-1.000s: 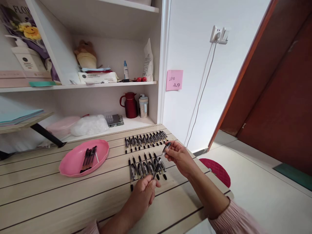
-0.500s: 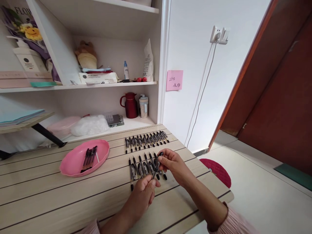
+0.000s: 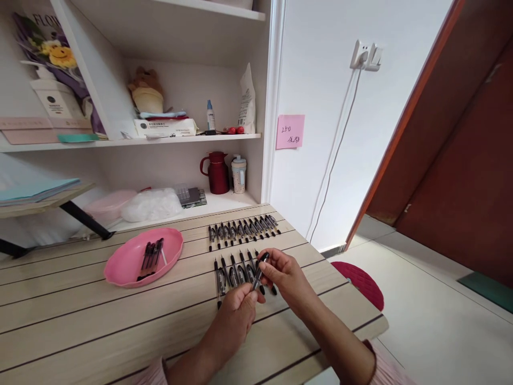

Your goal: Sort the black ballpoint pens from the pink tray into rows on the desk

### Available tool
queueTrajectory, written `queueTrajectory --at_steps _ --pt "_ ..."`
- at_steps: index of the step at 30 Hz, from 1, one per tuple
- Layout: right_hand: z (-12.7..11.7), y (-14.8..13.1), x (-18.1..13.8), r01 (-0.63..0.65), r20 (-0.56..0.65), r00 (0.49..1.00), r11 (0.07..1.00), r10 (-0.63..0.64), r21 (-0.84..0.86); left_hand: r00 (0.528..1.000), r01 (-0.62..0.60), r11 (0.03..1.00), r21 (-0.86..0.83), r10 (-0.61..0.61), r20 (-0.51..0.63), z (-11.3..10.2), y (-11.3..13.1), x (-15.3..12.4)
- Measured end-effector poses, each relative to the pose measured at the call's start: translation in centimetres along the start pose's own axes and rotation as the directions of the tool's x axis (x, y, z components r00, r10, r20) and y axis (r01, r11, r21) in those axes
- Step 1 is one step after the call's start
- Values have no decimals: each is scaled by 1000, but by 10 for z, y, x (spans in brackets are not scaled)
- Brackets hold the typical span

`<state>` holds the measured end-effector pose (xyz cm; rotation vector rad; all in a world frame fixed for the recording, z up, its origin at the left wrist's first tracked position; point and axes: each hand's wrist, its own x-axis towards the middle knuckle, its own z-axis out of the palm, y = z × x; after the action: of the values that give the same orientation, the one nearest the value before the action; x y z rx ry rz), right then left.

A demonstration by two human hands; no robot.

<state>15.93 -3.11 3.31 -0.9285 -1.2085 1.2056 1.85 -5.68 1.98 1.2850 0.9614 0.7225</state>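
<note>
Between my two hands a black pen (image 3: 258, 275) is held aslant above the table. My left hand (image 3: 240, 310) is closed round its lower end, and my right hand (image 3: 280, 270) pinches the upper, black-capped end. Just beyond my hands lies a near row of uncapped pens and caps (image 3: 232, 275), partly hidden by my fingers. Farther back, a second row of pens and caps (image 3: 242, 230) runs across the table. To the left, a pink scalloped plate (image 3: 116, 267) bears several dark pens (image 3: 151, 255) and a thin white stick (image 3: 164, 257).
The striped wooden table (image 3: 120, 331) meets a white shelf unit (image 3: 180, 140) at the back. A red jug (image 3: 218, 174) and a speckled cup (image 3: 239, 175) stand on the lower shelf. At left is a small raised stand (image 3: 80, 214). A red round seat (image 3: 360, 280) is beyond the right edge.
The whole view has shifted slightly, with the scene a little farther right. Both hands keep their hold on the pen, almost unmoved.
</note>
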Motion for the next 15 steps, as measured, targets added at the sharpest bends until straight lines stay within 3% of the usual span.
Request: queueTrajectory --at_steps 6,9,12,15 --pt "1 4 3 -25 -1 1000 999 25 -30 1000 17 1000 11 -17 -16 -1 3 3" --pt "-11 7 7 -39 -43 998 997 36 -68 996 -26 998 50 30 -87 -12 8 9" --pt "-33 12 13 -39 -154 988 988 16 -148 948 -56 966 253 131 -289 -44 23 12" --pt "-53 22 20 -68 -257 966 956 -7 -285 837 31 890 455 226 -499 -99 43 8"
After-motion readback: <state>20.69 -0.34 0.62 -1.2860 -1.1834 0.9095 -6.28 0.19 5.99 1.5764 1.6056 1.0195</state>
